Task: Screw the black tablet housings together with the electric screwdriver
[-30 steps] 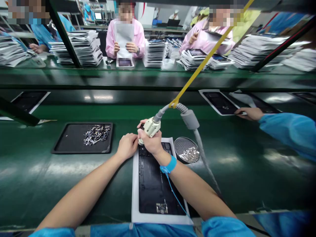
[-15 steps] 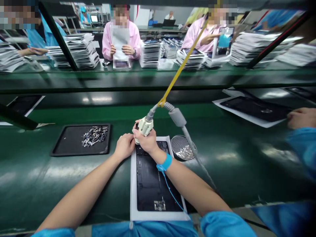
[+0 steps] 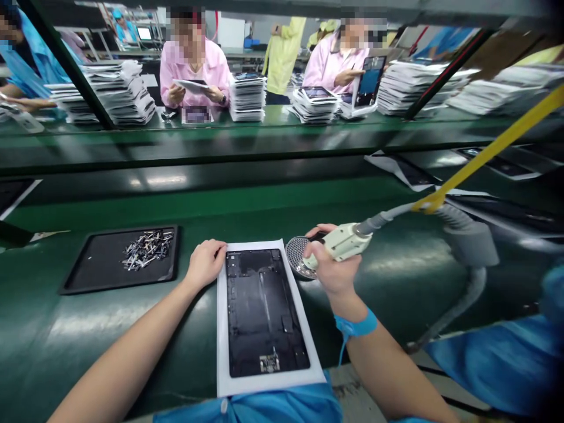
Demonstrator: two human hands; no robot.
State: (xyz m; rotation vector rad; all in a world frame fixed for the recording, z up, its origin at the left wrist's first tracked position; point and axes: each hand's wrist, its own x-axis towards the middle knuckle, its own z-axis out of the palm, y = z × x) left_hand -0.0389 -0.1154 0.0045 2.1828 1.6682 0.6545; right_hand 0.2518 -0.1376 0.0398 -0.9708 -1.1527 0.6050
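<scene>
A black tablet back panel [image 3: 259, 308] lies on a white sheet [image 3: 222, 358] on the green belt in front of me. My left hand [image 3: 205, 263] rests curled at the sheet's top left corner, pressing on its edge. My right hand [image 3: 332, 267] is closed round a cream electric screwdriver [image 3: 341, 242], whose tip points down into a round mesh dish of screws [image 3: 296, 258] just right of the panel. A grey hose [image 3: 467, 247] and a yellow cord [image 3: 493, 154] run from the tool to the right. A blue strap [image 3: 356, 324] circles my right wrist.
A black tray [image 3: 97, 273] with several small metal parts [image 3: 143, 247] sits to the left. More panels on white sheets [image 3: 408, 173] lie on the belt at the right. A blue sleeve [image 3: 506, 364] fills the lower right. Across the line, people in pink handle tablets among stacks [image 3: 247, 97].
My right hand has carried the screwdriver off the panel's top edge and to the right, over the screw dish. The view has swung right; my left hand stayed at the sheet's corner.
</scene>
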